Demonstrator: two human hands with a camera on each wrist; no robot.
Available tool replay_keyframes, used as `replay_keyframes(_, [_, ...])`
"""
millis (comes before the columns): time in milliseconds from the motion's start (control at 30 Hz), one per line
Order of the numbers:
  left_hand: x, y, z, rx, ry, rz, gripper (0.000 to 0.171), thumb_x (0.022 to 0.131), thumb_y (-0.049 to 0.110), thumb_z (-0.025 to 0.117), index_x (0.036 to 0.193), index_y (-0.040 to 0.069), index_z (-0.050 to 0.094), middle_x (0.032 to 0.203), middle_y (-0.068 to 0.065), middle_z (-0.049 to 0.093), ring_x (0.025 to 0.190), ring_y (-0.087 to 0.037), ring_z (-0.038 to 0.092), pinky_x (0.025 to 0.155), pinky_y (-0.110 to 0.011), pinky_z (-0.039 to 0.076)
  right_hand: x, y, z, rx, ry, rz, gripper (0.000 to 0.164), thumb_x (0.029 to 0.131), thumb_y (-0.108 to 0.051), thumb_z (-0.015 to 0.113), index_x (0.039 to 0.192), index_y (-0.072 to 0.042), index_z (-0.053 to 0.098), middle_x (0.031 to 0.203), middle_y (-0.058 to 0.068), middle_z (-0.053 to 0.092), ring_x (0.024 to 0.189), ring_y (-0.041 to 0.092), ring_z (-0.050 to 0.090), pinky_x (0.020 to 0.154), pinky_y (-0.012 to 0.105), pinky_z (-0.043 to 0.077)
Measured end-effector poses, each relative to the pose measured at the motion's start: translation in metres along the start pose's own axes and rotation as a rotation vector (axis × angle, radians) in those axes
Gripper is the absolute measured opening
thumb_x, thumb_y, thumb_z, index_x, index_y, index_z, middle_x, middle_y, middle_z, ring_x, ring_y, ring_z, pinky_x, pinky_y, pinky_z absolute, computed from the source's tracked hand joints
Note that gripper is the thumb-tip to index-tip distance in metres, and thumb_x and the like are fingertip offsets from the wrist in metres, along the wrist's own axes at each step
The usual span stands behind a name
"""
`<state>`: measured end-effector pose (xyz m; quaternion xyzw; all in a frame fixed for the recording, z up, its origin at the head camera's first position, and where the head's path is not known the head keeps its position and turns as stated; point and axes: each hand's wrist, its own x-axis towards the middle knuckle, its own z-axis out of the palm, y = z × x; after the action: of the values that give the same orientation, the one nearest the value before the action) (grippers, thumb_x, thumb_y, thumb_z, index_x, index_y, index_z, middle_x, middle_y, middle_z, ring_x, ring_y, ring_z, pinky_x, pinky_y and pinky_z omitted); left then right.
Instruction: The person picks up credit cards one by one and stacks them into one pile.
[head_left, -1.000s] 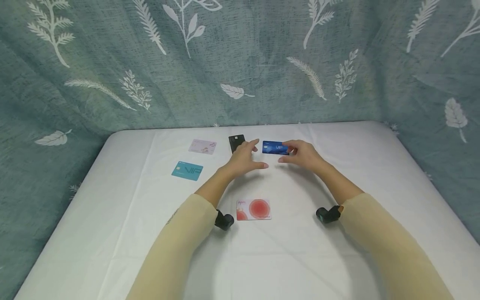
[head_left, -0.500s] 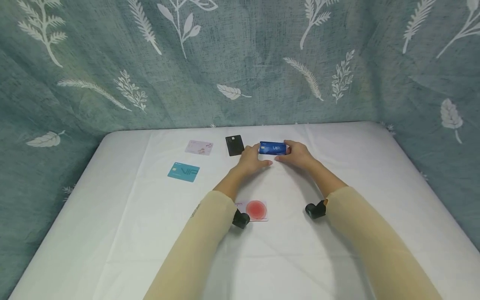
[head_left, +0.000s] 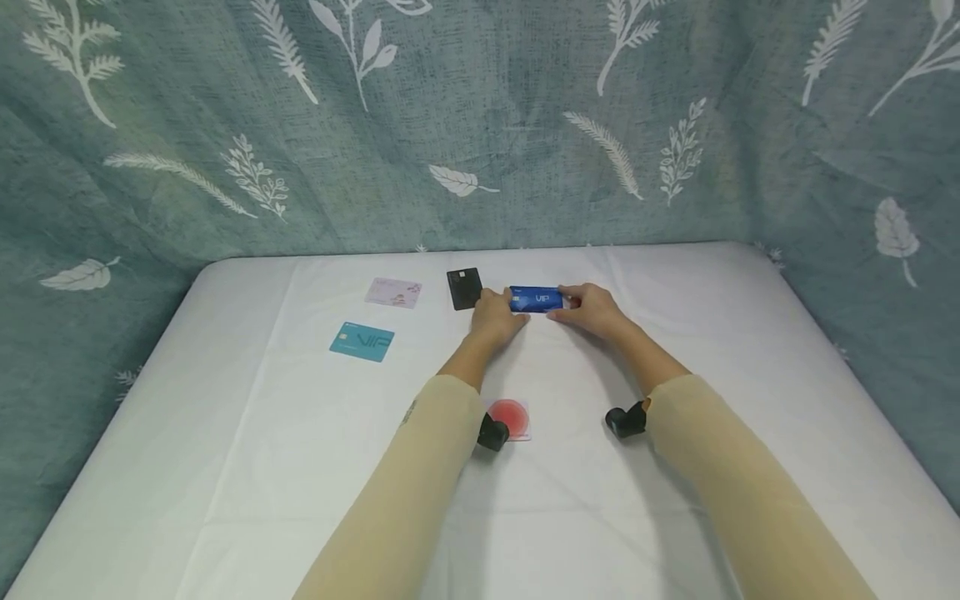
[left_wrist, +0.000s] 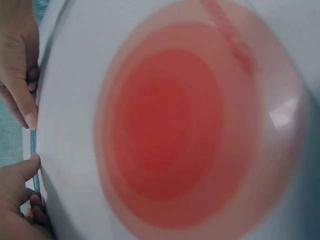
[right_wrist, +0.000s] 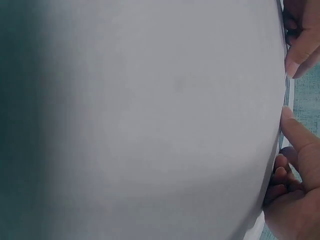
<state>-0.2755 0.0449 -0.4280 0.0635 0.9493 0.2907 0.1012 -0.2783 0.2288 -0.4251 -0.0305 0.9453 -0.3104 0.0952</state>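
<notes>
Leaf-printed curtain [head_left: 510, 125] hangs behind a white-covered tabletop [head_left: 570, 467], where a blue VIP card [head_left: 536, 299] sits between two hands. Left hand [head_left: 495, 319] has its grip narrowed to a pinch on the card's left end; right hand [head_left: 592, 308] pinches the right end, its grip just as narrow. Left of the blue VIP card is a black card [head_left: 462, 288], and farther left a pale pink card [head_left: 393, 293]. Left of it and nearer the person lies a teal VIP card [head_left: 362, 342]; directly nearer, a red-circled card [head_left: 510, 414], partly covered.
</notes>
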Motion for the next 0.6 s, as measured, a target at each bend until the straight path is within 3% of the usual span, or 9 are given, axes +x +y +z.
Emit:
replay_keyframes(200, [-0.001,-0.005,0.004,0.016,0.009,0.024,0.064,0.092,0.035,0.058,0.146,0.010,0.035,0.133,-0.019,0.039,0.123,-0.030,0.043,0.105,-0.036,0.034,-0.001,0.002,0.003,0.006,-0.002,0.005,0.065,0.087,-0.035,0.067,0.141,-0.006,0.043,0.087,0.009,0.045,0.080,0.021,0.041,0.067,0.031,0.033])
replay_keyframes(600, [-0.007,-0.017,0.006,-0.128,0.089,0.076,0.057,0.091,0.029,0.062,0.140,0.008,0.044,0.121,-0.011,0.047,0.105,-0.021,0.047,0.093,-0.033,0.040,-0.001,0.007,0.004,0.038,-0.005,-0.014,0.066,0.086,-0.035,0.069,0.140,-0.006,0.045,0.097,0.012,0.048,0.089,0.023,0.043,0.073,0.033,0.036])
